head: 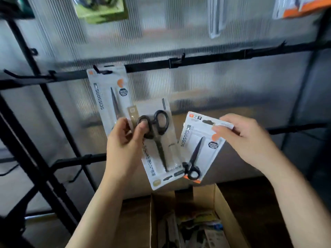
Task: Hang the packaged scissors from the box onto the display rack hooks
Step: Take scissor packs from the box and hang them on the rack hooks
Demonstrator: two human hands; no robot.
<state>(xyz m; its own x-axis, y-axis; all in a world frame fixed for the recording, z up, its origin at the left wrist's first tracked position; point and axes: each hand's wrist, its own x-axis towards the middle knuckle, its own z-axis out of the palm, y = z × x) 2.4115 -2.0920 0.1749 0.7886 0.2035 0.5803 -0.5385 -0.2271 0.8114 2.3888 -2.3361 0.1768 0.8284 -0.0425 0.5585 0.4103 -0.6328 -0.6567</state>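
One white scissors pack (pixel 107 97) hangs from a hook (pixel 97 69) on the black rack bar (pixel 206 59). My left hand (pixel 125 140) grips a second pack of black scissors (pixel 161 149), held upside down with the handles uppermost, in front of the hung pack's lower end. My right hand (pixel 245 138) pinches the top edge of a smaller scissors pack (pixel 198 147), which hangs tilted below my fingers. The open cardboard box (pixel 223 212) stands below both hands, with more packaged goods inside.
An empty hook (pixel 181 58) sits on the bar to the right, another (pixel 283 44) farther right, and one (pixel 10 73) at far left. Black rack struts (pixel 44 158) cross on the left. A lower bar (pixel 86 157) runs behind my hands. Other goods (pixel 100 9) hang above.
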